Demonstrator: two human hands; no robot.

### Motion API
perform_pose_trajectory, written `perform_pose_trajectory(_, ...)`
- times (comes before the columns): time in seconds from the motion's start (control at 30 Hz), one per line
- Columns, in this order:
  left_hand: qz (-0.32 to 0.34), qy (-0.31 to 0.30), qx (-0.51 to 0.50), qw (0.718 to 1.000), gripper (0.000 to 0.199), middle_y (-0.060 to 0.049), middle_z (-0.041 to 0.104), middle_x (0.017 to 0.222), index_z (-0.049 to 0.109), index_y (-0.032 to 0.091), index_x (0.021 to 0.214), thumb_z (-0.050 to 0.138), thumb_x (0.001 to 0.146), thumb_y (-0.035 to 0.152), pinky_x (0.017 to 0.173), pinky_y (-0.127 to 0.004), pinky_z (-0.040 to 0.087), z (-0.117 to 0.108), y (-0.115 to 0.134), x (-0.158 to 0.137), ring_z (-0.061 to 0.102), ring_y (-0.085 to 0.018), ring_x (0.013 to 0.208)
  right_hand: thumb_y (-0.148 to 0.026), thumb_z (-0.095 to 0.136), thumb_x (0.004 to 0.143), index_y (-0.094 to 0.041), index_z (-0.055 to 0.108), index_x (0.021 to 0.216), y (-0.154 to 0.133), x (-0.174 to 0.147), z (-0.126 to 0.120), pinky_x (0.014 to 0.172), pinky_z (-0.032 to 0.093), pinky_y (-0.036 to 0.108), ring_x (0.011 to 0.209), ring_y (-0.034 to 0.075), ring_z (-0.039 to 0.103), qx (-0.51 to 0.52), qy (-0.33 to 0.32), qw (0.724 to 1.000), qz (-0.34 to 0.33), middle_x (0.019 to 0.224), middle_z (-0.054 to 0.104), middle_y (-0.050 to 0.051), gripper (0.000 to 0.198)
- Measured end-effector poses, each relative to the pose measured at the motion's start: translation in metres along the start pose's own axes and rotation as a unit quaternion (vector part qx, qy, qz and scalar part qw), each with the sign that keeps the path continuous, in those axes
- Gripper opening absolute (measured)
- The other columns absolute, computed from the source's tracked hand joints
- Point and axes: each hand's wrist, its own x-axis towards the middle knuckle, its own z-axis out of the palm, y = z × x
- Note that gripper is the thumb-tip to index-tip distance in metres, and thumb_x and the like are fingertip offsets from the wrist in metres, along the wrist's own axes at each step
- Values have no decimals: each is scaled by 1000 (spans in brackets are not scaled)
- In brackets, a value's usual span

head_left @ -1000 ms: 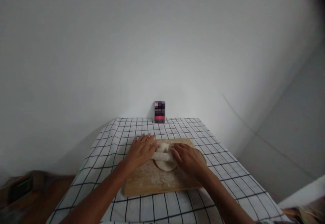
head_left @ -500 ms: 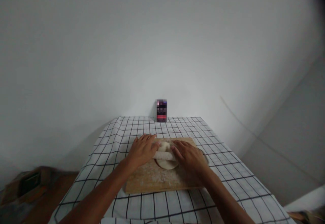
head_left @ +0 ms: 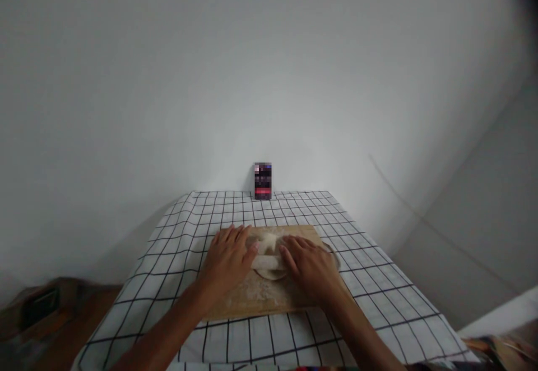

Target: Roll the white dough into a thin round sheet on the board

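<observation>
A pale, flour-dusted rolling pin [head_left: 268,263] lies crosswise over a flattened round of dough [head_left: 269,274] on a wooden board [head_left: 263,295]. My left hand [head_left: 229,256] rests on the pin's left part, palm down, its fingers stretched away from me. On the right part lies my right hand [head_left: 309,259], also flat, with its thumb angled inward. Both hands hide the pin's ends. Beyond the pin the dough's far part shows between the hands.
Under the board is a white tablecloth [head_left: 168,259] with black grid lines. A dark, blurred-out box-like object [head_left: 263,181] stands at the table's far edge against the wall. A round rim [head_left: 334,254] pokes out beside the board's right edge. Cardboard boxes [head_left: 44,306] sit low on the left.
Both hands have drawn the rolling pin slightly toward me over the dough. The whole view has shifted a little.
</observation>
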Motion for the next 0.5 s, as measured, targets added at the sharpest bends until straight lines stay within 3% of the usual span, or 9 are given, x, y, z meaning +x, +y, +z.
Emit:
perform_pose_trajectory(0.1, 11, 12, -5, 1000, 52, -13, 59, 148, 50, 19, 145, 34, 105, 47, 118, -57, 35, -1, -1, -3, 49, -33, 141, -41, 34, 109, -25, 66, 118, -3, -4, 2, 93, 49, 35, 112, 23, 68, -7, 8, 1000, -3, 123, 73, 6, 37)
perform_pose_trajectory(0.23, -13, -12, -10, 1000, 48, -14, 65, 141, 54, 16, 141, 40, 104, 43, 113, -53, 41, -2, -1, 8, 55, -32, 134, -43, 38, 108, -23, 63, 125, -3, 2, 1, 88, 51, 34, 116, 24, 67, -3, 1, 999, 41, 130, 70, 8, 36)
perform_pose_trajectory(0.5, 19, 55, -19, 998, 43, -14, 65, 138, 58, 18, 133, 35, 105, 41, 116, -52, 40, -5, 8, -14, 54, -29, 133, -42, 38, 108, -24, 66, 115, -8, -16, 5, 97, 48, 35, 121, 23, 64, 17, 31, 999, 21, 127, 71, 6, 35)
